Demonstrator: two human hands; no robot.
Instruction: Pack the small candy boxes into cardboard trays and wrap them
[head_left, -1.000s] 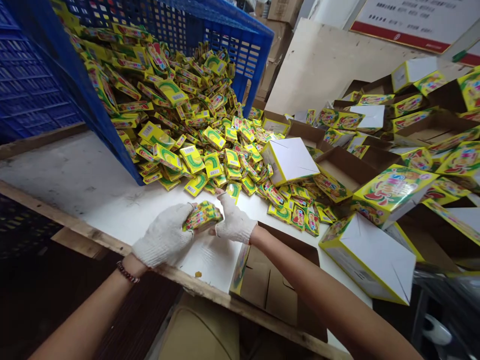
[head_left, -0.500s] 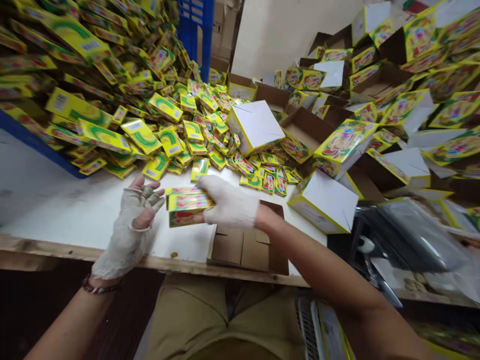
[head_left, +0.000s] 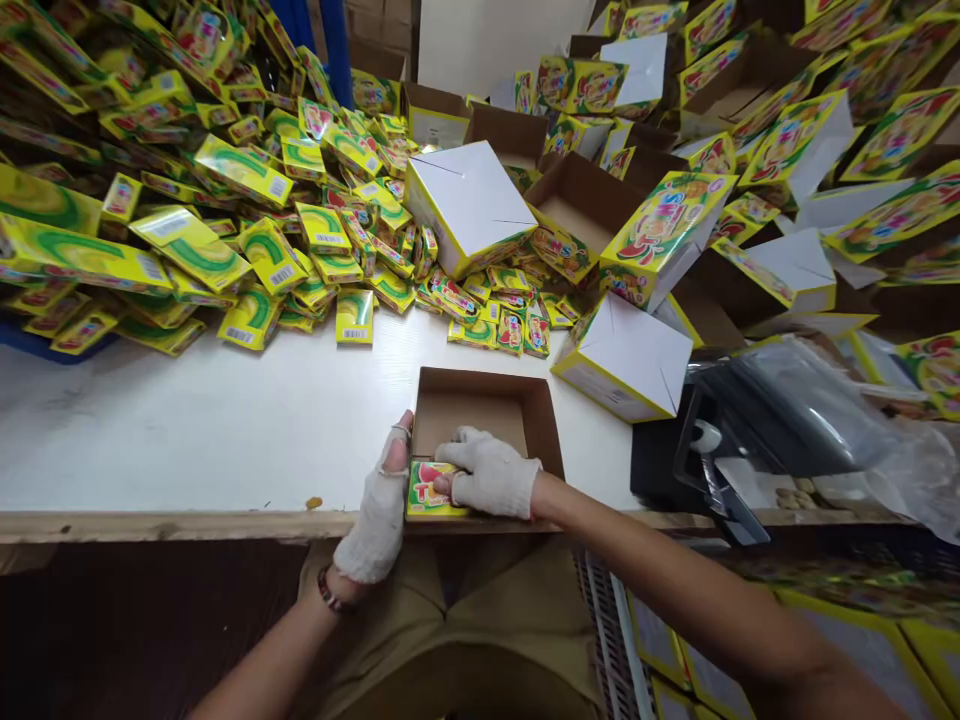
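An open brown-lined box (head_left: pixel 469 400) lies on the white table near its front edge. Inside its front left corner are small yellow-and-green packs (head_left: pixel 424 488), face up. My right hand (head_left: pixel 491 475), in a white fingerless glove, reaches into the box with its fingers and thumb on these packs. My left hand (head_left: pixel 379 510), gloved too, stands against the outside of the box's left wall, its thumb near the top edge; its other fingers are mostly hidden.
Many small yellow packs (head_left: pixel 255 250) are heaped at the back left. Boxes, some upturned like the white-bottomed one (head_left: pixel 626 350), crowd the back right. A black tray (head_left: pixel 675 450) with a spoon-like tool and plastic bags (head_left: pixel 825 430) lie at the right.
My right hand has carried the packs rightward and down into the box. My left hand has moved right to the box's side. The view has shifted, and the box's inside now shows.
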